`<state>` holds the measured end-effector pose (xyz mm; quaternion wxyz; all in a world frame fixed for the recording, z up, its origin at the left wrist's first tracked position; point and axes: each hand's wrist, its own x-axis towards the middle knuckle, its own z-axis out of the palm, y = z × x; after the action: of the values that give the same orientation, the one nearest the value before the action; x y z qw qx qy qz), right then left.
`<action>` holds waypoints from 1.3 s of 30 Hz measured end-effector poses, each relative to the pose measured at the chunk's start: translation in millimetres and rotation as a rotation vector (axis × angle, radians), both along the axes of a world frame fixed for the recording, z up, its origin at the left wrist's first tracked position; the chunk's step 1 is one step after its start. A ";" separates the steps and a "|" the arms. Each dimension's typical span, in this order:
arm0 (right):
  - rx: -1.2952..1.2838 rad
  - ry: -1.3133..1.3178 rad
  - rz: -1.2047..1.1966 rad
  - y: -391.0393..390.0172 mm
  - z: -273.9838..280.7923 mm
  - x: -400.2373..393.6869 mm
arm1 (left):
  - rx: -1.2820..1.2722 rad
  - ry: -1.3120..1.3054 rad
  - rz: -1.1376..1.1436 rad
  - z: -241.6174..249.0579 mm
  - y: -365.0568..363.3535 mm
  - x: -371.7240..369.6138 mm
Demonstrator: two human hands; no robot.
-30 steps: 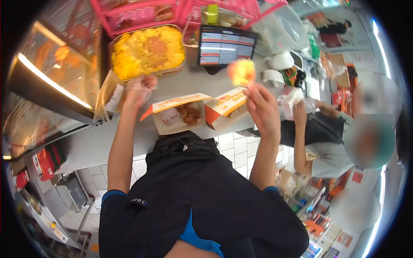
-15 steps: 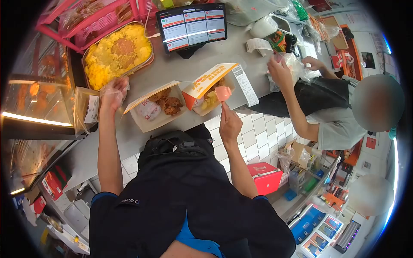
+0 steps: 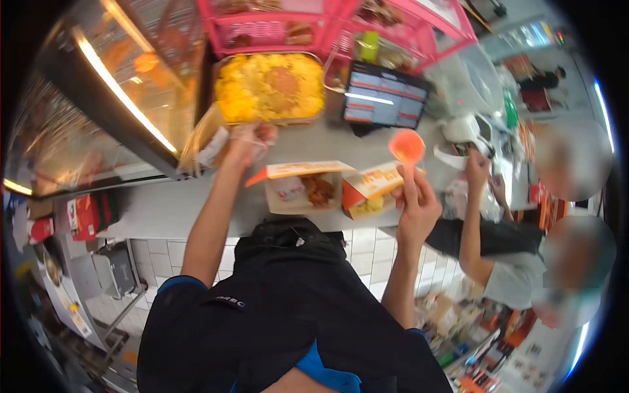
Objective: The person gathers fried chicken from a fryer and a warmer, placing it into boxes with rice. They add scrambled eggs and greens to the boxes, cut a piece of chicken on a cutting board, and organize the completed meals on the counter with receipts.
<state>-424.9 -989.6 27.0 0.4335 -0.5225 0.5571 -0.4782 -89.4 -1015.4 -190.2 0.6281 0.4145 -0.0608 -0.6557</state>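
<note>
My right hand point(image 3: 419, 200) grips the handle of an orange serving spoon point(image 3: 407, 145), its bowl raised over the counter and looking empty. Just below it is an open takeaway box point(image 3: 375, 187) with an orange-and-white lid and some yellow food inside. Left of that box stands a second open box point(image 3: 304, 208), holding a white wrapped item point(image 3: 288, 190) and browned fried pieces point(image 3: 320, 190). At the front edge of a tray of crumbly yellow food point(image 3: 270, 88) is my left hand point(image 3: 253, 141). It seems covered by a clear glove; its fingers look curled but are blurred.
A tablet screen point(image 3: 385, 97) stands behind the boxes, and pink baskets point(image 3: 272, 33) line the back. The heated glass cabinet point(image 3: 111, 92) is at the left. A co-worker's hand point(image 3: 478, 167) is busy near a plastic bag on the right.
The view has swung, so the counter appears shifted right. The spoon has risen from over the right box to above it. My left hand remains by the yellow food tray.
</note>
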 end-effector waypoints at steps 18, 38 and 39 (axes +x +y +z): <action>-0.833 1.200 1.112 -198.3 -132.9 277.9 | 0.116 -0.100 0.062 2.8 -0.1 -7.4; 0.403 0.187 0.783 -196.0 -124.7 181.0 | 0.053 -0.079 0.082 9.7 2.0 -5.7; 0.470 0.065 0.770 -196.4 -124.0 177.4 | 0.061 -0.084 0.074 9.1 1.5 -4.7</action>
<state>-247.5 -1185.9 -97.0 0.6690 -0.5937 0.4290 -0.1260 -94.2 -1013.9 -181.1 0.6358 0.4626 -0.0516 -0.6157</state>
